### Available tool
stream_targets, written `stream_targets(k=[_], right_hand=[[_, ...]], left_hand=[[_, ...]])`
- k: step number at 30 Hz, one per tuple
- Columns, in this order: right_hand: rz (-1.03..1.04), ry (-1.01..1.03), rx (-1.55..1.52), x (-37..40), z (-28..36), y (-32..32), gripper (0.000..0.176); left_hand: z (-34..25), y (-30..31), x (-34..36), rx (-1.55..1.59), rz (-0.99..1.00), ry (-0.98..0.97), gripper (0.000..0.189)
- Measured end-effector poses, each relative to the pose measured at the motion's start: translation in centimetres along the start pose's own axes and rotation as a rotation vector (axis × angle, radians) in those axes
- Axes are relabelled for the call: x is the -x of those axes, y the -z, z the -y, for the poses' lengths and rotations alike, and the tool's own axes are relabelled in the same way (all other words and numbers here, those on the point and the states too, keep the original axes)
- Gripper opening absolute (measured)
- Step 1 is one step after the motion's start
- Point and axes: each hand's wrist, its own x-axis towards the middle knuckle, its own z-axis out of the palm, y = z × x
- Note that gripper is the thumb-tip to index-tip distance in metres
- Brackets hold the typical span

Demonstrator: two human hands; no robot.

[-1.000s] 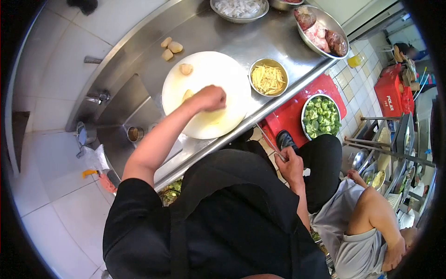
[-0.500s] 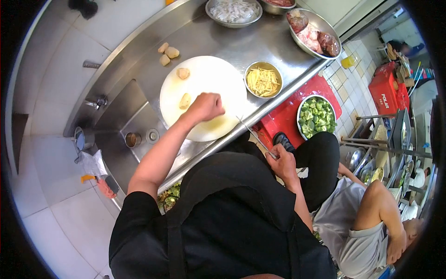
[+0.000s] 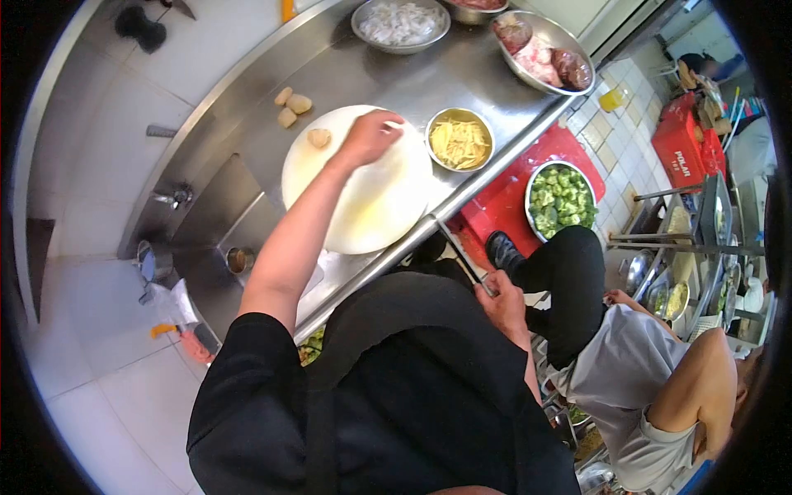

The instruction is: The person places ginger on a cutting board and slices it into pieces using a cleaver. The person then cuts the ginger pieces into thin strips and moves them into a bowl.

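My left hand (image 3: 371,139) is over the upper part of a round white cutting board (image 3: 363,223), its fingers curled; what they hold, if anything, is hidden. A pale tan piece (image 3: 318,138), like peeled ginger, lies on the board to the left of that hand. My right hand (image 3: 502,302) grips a knife (image 3: 462,254) by its handle, near my knee. The blade shows almost edge-on, and its tip is by the counter's front edge. Beside the board stands a metal bowl of thin yellow strips (image 3: 459,142).
Several tan pieces (image 3: 295,105) lie behind the board. Bowls of white strips (image 3: 402,23) and meat (image 3: 540,62) stand farther along the counter. A sink (image 3: 227,198) is at left. Chopped green vegetables (image 3: 561,200) fill a low bowl; another person (image 3: 627,363) sits at right.
My left hand has moved up and slightly right across the board. The lower tan piece no longer shows. My right hand still holds the knife, its blade turned slightly and lower.
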Motion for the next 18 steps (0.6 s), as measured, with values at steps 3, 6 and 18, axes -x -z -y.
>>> stream_targets(k=[3,6,18], right_hand=[[0.035,-0.056,0.022,0.5,-1.3,0.0,0.023],[0.097,-0.097,0.007,0.3,0.1,0.8,0.02],[0.307,-0.072,0.06,-3.1,2.3,1.7,0.028]], left_hand=[[6.6,5.6,4.3,-0.029,-0.091,0.144,0.028],[9.7,8.6,9.2,-0.166,-0.047,0.318,0.037],[6.1,1.4,17.4,-0.079,0.066,0.276,0.062]])
